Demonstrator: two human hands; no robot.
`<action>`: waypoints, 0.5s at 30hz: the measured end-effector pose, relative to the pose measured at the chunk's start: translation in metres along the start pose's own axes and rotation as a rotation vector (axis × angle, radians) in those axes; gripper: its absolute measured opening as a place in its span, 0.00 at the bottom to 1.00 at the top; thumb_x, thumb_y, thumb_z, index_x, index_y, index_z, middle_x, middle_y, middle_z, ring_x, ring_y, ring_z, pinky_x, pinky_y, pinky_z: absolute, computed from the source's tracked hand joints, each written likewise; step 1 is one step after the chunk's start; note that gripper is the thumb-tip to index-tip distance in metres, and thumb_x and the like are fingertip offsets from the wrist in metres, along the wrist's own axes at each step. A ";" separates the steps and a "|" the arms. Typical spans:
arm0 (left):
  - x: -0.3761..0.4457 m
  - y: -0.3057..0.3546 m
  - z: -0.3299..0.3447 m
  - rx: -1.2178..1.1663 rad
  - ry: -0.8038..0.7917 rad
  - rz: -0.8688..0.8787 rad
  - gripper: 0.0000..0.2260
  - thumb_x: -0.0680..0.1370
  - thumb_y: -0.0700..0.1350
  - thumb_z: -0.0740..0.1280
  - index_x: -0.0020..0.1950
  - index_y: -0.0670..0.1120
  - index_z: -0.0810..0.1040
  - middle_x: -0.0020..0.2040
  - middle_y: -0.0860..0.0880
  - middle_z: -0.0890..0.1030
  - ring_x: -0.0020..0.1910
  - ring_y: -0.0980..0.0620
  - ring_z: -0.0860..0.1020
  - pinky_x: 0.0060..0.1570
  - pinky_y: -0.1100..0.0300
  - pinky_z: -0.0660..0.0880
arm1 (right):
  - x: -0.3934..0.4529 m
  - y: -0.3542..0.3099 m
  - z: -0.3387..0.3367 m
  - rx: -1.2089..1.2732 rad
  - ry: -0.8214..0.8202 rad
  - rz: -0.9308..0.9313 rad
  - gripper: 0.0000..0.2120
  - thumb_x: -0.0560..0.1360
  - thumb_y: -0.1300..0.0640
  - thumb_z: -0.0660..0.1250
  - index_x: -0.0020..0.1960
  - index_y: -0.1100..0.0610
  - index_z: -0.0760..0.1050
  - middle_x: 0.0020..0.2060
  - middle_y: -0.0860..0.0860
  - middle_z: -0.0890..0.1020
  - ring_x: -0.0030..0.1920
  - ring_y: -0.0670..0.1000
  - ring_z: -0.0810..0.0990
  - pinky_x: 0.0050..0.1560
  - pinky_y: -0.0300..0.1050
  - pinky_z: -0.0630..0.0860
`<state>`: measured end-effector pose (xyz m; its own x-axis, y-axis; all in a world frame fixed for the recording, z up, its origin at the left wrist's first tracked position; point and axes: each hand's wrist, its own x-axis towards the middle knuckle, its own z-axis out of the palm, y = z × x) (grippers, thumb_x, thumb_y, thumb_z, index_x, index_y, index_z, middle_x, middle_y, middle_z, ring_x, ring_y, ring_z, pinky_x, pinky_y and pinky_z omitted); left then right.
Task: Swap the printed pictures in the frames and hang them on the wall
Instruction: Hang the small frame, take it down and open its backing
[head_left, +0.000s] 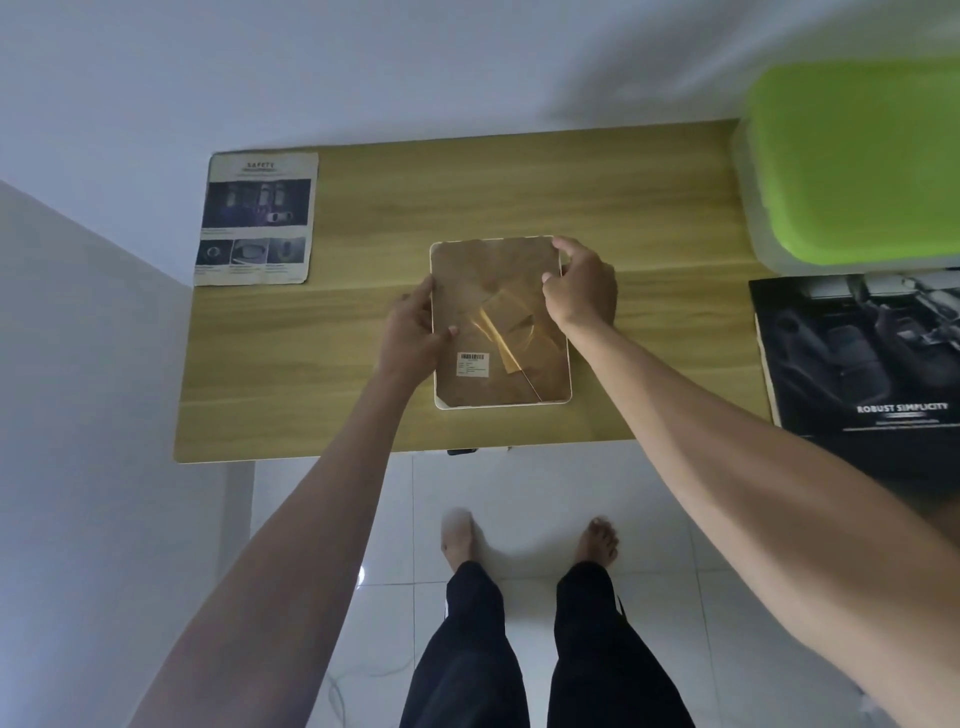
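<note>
So the frame (501, 322) is lying face down mid-table (519, 187), brown backing board up, thin white rounded border around it. Left hand (413, 332) pinches the left edge, thumb on the board; right hand (582, 291) has fingers curled over the far right corner. Looks light and stiff, but there's probably glass underneath, so I'd hold it by the edges and not flex it. The backing looks like matte cardboard with a shiny strip of tape and a barcode sticker. The printed sheets look thin and floppy: one far left (257, 218), a dark one (857, 353) off right.
</note>
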<state>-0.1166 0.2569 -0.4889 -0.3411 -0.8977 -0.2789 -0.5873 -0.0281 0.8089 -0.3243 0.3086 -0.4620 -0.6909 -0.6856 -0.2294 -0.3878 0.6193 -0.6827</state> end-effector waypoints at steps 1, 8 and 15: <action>0.003 -0.001 0.001 0.079 0.005 0.018 0.35 0.69 0.43 0.74 0.76 0.47 0.68 0.57 0.41 0.76 0.50 0.43 0.80 0.55 0.45 0.79 | 0.002 -0.002 0.000 -0.031 -0.007 0.002 0.24 0.78 0.60 0.68 0.72 0.47 0.73 0.62 0.52 0.82 0.61 0.55 0.81 0.54 0.42 0.76; -0.012 -0.001 -0.002 0.419 0.004 0.224 0.39 0.72 0.60 0.69 0.77 0.43 0.65 0.69 0.39 0.71 0.67 0.39 0.70 0.66 0.45 0.70 | 0.011 -0.005 0.004 -0.180 -0.115 0.044 0.27 0.74 0.56 0.69 0.73 0.47 0.70 0.64 0.54 0.74 0.59 0.59 0.79 0.49 0.44 0.71; -0.025 -0.020 0.003 0.743 -0.230 0.387 0.78 0.49 0.85 0.64 0.79 0.36 0.35 0.80 0.38 0.36 0.80 0.42 0.37 0.79 0.44 0.43 | 0.018 -0.008 0.006 -0.205 -0.154 0.047 0.31 0.70 0.47 0.78 0.70 0.49 0.70 0.63 0.54 0.73 0.60 0.58 0.78 0.52 0.47 0.74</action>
<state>-0.0985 0.2807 -0.4995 -0.7086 -0.6716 -0.2164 -0.6992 0.6270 0.3435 -0.3302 0.2887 -0.4648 -0.6163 -0.6948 -0.3707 -0.4838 0.7055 -0.5178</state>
